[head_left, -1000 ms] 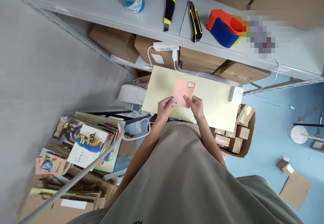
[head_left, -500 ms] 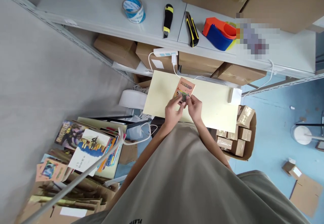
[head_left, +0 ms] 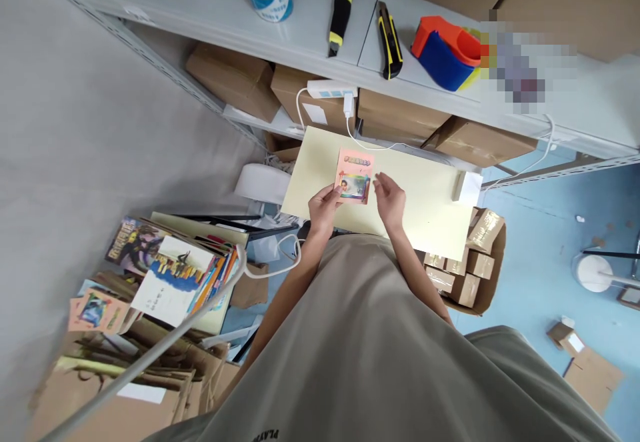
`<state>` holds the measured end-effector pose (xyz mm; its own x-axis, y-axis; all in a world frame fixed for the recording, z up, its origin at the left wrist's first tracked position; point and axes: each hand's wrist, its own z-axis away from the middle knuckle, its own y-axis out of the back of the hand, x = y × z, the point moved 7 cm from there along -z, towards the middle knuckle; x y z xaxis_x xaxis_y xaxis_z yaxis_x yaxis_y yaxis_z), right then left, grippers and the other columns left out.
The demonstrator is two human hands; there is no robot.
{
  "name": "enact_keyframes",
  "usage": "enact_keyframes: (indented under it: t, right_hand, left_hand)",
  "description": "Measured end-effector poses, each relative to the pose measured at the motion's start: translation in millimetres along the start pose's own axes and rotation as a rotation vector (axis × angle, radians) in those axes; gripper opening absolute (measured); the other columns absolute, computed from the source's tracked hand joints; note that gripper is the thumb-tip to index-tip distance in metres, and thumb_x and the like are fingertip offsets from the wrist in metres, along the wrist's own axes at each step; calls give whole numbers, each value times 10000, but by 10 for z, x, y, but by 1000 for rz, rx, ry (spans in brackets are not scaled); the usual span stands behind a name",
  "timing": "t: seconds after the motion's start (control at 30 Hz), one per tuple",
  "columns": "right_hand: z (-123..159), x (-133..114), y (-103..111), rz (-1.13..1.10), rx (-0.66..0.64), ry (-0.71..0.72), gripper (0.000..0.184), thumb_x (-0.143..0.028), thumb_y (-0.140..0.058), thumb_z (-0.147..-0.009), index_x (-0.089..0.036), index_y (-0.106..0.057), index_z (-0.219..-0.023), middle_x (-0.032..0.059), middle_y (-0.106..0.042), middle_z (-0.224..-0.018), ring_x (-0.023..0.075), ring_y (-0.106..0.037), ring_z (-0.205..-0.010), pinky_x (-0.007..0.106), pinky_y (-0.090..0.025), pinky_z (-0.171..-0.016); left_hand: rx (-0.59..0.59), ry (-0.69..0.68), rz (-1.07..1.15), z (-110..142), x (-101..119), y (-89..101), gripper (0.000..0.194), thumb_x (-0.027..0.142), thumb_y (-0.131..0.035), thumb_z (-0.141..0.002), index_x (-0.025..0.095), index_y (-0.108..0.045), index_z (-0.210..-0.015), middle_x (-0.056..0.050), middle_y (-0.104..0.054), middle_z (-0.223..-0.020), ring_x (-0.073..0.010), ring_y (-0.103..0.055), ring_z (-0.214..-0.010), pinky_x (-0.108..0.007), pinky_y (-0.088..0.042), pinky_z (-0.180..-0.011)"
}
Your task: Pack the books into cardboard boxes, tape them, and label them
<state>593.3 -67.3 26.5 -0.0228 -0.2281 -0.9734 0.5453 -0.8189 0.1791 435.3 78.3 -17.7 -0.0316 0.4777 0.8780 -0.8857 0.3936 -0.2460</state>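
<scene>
A small pink booklet with a colourful framed picture on its cover is in my left hand, thumb on its lower left edge. It is held over the pale yellow tabletop. Just right of the booklet is my right hand, its fingers bent together in a pinch and apart from the cover. Whatever may be between those fingertips is too small to make out. Toward the right end of the tabletop stands a small white box.
A shelf ahead bears a blue-white tape roll, two cutters and a red-blue tape dispenser. A power strip hangs below. Books are stacked at left, near a grey metal tube. Right, a carton holds small boxes.
My right hand has come off the booklet and moved slightly right. My left hand has shifted left, and the booklet now stands straighter with its cover picture uncovered.
</scene>
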Motion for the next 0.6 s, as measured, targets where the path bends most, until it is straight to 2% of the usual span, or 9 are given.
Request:
enact_keyframes:
  t: [0.07,0.17,0.27,0.3,0.37,0.43,0.5,0.6]
  right_hand:
    - [49,-105,3,13,80,28,723,-833,-656,-1011,-207,-818,-1336,179,-817,-1467,349,-778,-1383,476,-655,-1155]
    - [122,-224,-194,-40,-21,15,634,-781,-728,-985,-235,-828,-1293,138,-840,-1415,336,-809,-1324,427,-684,-1080]
    - [130,-264,-235,-1,-20,19,505,-740,-706,-1004,-256,-808,-1108,77,-864,-1098,278,-831,-1043,362,-671,-919]
    - [114,-253,-190,33,14,19,493,-739,-678,-1016,-256,-775,-1001,46,-818,-937,244,-789,-901,338,-643,-834]
    - [71,-204,-71,78,73,11,543,-765,-637,-1022,-261,-654,-819,-20,-623,-700,182,-618,-695,300,-538,-681]
    - [26,-146,19,61,73,9,599,-811,-625,-1009,-266,-579,-766,-46,-486,-655,157,-495,-649,291,-446,-615]
    - [-4,-93,60,9,37,9,628,-858,-622,-994,-261,-606,-800,-40,-472,-679,160,-478,-664,297,-422,-609]
    - [-13,-3,59,-58,-6,-20,662,-904,-659,-952,-248,-673,-864,-30,-503,-697,166,-493,-677,301,-438,-614]
  left_hand:
    - [28,-81,-23,63,63,-61,647,684,-1032,-704,190,-893,-1098,-108,-889,-1101,-270,-828,-1026,-414,-667,-957]
    - [-12,-216,-153,245,176,-259,482,620,-961,-848,207,-914,-1092,-114,-896,-1120,-310,-846,-1062,-462,-664,-1040]
    - [-127,-360,-348,439,302,-493,297,526,-903,-942,270,-932,-1090,-96,-899,-1173,-333,-851,-1165,-484,-631,-1160]
    - [-176,-403,-394,474,338,-551,269,509,-898,-952,287,-932,-1100,-93,-897,-1208,-335,-843,-1210,-487,-613,-1201]
    - [-214,-453,-437,458,393,-568,309,518,-905,-953,292,-918,-1163,-109,-878,-1310,-334,-812,-1291,-496,-583,-1246]
    - [-142,-416,-407,317,404,-434,443,582,-930,-924,266,-888,-1231,-142,-847,-1396,-334,-774,-1348,-492,-591,-1220]
    - [-97,-265,-311,126,320,-265,568,694,-945,-869,225,-873,-1181,-172,-847,-1350,-332,-779,-1303,-465,-629,-1130]
    - [-224,28,-149,-45,98,-182,658,780,-987,-754,184,-865,-1005,-152,-863,-1103,-274,-814,-1060,-414,-663,-1001]
